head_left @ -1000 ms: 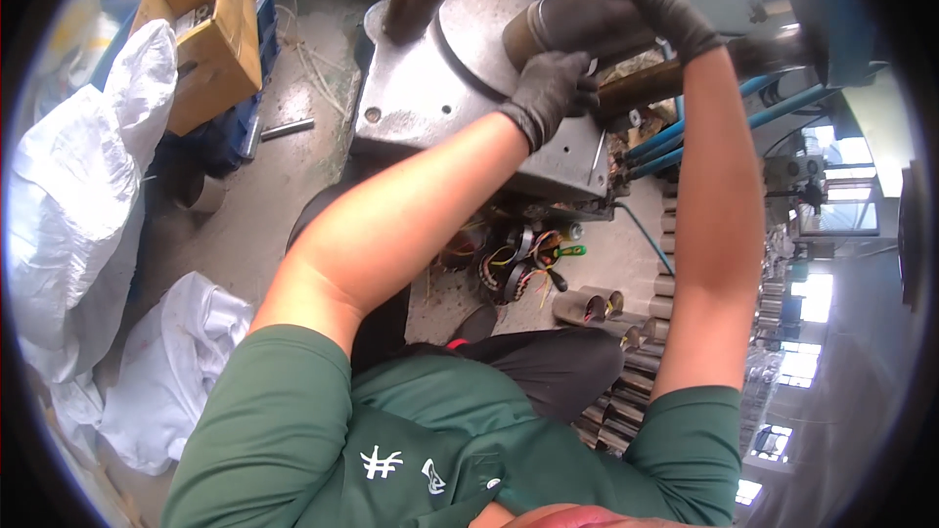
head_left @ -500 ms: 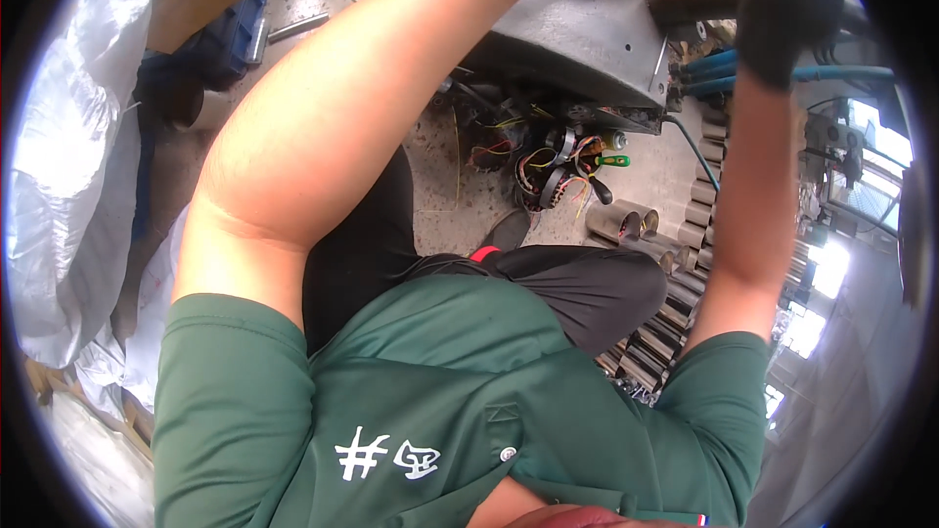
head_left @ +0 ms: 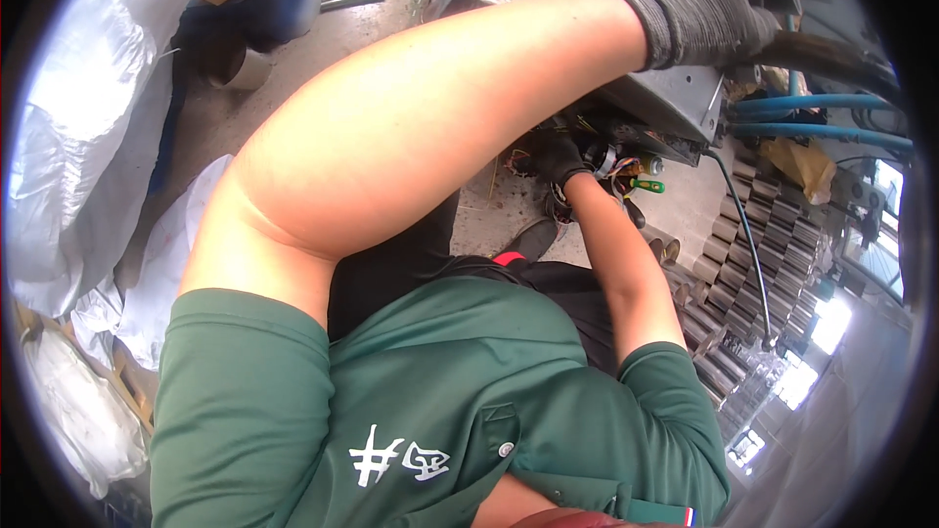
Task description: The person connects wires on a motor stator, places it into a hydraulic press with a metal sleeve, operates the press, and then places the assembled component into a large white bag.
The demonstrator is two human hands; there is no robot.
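Note:
My left hand (head_left: 699, 10), in a grey knitted glove, is raised at the top right over the grey metal machine (head_left: 675, 98). Its fingers are curled beside a dark round bar (head_left: 827, 57); what they close on is hidden. My right hand (head_left: 555, 154), in a dark glove, reaches down below the machine among wound motor stators (head_left: 558, 203) with coloured wires (head_left: 621, 168). My left forearm passes in front of that spot, and the right fingertips cannot be made out. Just right of that hand is a green-handled tool (head_left: 648, 186).
Rows of metal cylinders (head_left: 748, 235) are stacked on the right. Blue hoses (head_left: 822, 115) run beside the machine, and a black cable (head_left: 748, 244) hangs over the stack. White plastic sacks (head_left: 88, 137) stand at left. A metal rod (head_left: 354, 0) lies on the floor.
My right hand has come down from the upper right to the wired stators under the machine. My left hand has shifted right and slightly down in view. The whole view has shifted.

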